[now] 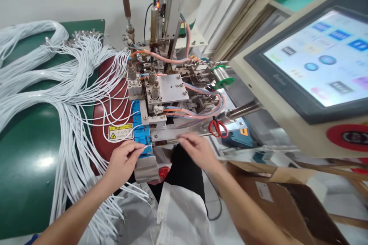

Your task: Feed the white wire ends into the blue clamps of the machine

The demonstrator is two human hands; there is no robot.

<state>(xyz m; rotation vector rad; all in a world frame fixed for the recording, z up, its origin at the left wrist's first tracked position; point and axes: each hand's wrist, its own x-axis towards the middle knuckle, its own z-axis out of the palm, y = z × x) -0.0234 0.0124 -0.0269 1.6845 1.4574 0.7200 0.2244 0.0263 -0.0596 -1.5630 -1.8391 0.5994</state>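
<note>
White cable (144, 147), left hand (126, 157), blue fixtures (142, 134)

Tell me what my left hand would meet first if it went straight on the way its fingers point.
Your left hand, pinching a thin white cable, would probably meet the nearest blue block at the machine's edge; any height gap between them is unclear.

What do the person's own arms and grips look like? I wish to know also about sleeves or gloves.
Both grips are bare hands: the left grip and the right grip, slightly blurred, show no gloves. Both forearms are uncovered, with no watch visible. A bit of blue cloth by the left arm may be a sleeve.
</note>
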